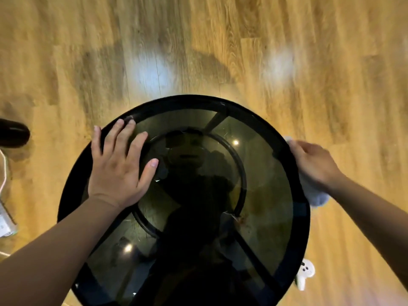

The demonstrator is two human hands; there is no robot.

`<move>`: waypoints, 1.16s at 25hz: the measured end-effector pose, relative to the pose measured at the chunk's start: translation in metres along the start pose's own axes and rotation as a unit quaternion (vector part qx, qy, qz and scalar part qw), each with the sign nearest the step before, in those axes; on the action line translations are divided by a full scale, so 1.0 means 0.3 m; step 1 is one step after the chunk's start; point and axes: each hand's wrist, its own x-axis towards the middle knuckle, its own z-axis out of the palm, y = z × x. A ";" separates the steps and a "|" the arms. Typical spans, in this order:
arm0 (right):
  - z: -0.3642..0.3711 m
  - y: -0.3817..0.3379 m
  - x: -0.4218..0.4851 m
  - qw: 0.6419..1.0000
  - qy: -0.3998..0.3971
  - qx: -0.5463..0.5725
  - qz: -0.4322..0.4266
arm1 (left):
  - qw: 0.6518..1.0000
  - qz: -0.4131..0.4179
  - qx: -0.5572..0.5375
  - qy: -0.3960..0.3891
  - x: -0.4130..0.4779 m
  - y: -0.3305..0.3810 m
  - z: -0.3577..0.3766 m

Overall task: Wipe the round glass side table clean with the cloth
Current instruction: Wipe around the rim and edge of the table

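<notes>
A wooden floor [220, 40] is spreading across the room, shining with two pale patches of light. A dark rounded object [13, 133] is sitting at the left edge, with a thin cable [4, 171] trailing below it. A small white object [305, 273] is lying on the floor, lower right.

We look straight down on a round side table [260, 164] with a dark tinted glass top and a black rim, standing on wood flooring. A pale grey cloth [314, 194], blurred, lies bunched against its right rim.
</notes>
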 end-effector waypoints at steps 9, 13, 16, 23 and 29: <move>0.082 -0.497 0.337 0.984 -0.006 -0.041 -0.173 | 0.998 -0.030 0.008 -0.046 0.013 0.053 -0.060; 0.060 -0.135 0.155 0.997 0.022 0.051 -0.050 | 0.991 0.074 0.004 -0.109 0.106 0.389 -0.116; 0.111 0.155 -0.200 0.988 0.035 0.136 0.066 | 0.961 0.111 0.032 -0.253 0.169 0.609 -0.090; 0.102 0.113 -0.154 0.979 0.017 0.190 0.071 | 0.943 0.109 0.094 -0.299 0.172 0.651 -0.018; 0.059 -0.346 0.349 0.979 -0.090 0.077 -0.166 | 0.938 0.083 0.102 -0.320 0.180 0.657 -0.029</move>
